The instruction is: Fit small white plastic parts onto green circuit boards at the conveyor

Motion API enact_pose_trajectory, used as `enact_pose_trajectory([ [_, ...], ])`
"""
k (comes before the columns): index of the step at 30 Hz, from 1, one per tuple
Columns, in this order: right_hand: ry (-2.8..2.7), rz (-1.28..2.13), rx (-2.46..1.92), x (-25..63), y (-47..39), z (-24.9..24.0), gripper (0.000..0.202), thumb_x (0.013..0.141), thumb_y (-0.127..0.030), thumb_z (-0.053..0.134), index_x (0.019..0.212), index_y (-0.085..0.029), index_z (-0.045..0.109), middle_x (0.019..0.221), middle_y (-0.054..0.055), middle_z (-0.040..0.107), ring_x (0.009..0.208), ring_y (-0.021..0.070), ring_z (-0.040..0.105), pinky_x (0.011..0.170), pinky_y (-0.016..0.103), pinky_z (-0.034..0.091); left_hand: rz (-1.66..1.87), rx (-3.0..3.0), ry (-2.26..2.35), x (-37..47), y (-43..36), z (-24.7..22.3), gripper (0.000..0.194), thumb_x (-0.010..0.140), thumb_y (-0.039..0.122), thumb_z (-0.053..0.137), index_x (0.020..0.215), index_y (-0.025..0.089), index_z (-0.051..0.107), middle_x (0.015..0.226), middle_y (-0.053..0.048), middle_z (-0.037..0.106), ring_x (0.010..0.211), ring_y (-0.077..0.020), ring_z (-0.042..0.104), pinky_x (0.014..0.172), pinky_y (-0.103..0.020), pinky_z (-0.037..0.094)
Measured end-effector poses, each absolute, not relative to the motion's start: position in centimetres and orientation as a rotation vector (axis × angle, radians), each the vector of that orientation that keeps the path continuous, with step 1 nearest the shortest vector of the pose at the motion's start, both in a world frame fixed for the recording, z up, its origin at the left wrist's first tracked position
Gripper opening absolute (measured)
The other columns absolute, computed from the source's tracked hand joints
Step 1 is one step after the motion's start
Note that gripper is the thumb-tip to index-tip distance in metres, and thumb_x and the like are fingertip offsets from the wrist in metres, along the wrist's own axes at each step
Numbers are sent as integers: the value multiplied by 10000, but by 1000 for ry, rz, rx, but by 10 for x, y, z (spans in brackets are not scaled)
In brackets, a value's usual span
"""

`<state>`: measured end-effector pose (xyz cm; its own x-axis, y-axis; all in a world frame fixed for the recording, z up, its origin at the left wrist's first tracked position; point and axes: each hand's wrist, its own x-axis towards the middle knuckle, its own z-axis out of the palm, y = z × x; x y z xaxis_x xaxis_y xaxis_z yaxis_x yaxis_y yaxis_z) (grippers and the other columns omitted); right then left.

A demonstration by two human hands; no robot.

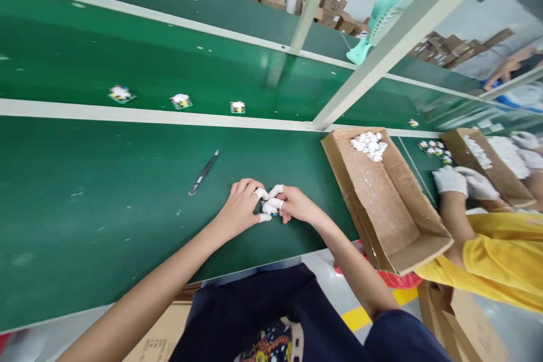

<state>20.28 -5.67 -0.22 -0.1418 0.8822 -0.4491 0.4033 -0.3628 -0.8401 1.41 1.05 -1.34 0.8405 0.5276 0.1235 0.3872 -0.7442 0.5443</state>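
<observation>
Two white-tipped hands, left hand (pixel 241 205) and right hand (pixel 296 203), grip one small, white-topped circuit board (pixel 268 209) mid-frame, maybe fixing its top; next calls for gentle pressing.

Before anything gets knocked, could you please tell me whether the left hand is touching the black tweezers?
Apart: the head view plainly shows green tabletop between the left hand and the black tweezers.

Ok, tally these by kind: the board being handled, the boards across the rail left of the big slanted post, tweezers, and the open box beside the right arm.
Board between left hand and right hand: 1
Far boards: 3
Tweezers: 1
Open cardboard box: 1
Total: 6
</observation>
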Motion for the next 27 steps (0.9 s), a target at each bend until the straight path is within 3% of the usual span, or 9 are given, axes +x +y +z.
enact_pose_trajectory([
  [13, -1395, 1637, -1586, 212, -66, -2, 341, 761, -426, 691, 906, -159, 537, 551, -52, 578, 490, 151, 644, 457, 231, 498, 395, 2530, 649, 13, 4, -17, 442, 707, 367, 776, 1026, 166, 543, 1149, -82, 558, 1139, -285, 414, 924, -420, 354],
  [18, -1294, 1668, -1577, 212, -65, -4, 406, 804, -506, 630, 991, -154, 551, 591, -22, 627, 458, 151, 642, 422, 229, 502, 416, 2550, 639, 12, 3, -17, 403, 743, 368, 743, 1026, 157, 549, 1143, -88, 554, 1135, -283, 412, 917, -420, 358],
  [23, -1294, 1625, -1623, 209, -65, -4, 430, 830, -575, 550, 888, -149, 557, 597, 1, 631, 455, 159, 649, 418, 232, 507, 412, 2572, 635, 11, 1, -17, 393, 746, 350, 738, 1029, 147, 556, 1149, -98, 544, 1141, -289, 408, 919, -422, 358],
  [27, -1277, 1542, -1683, 204, -66, -5, 470, 820, -591, 544, 958, -143, 569, 560, -17, 596, 410, 161, 620, 369, 230, 463, 402, 2585, 642, 12, 1, -15, 397, 743, 357, 738, 1022, 135, 563, 1155, -108, 538, 1143, -296, 404, 917, -419, 365],
])
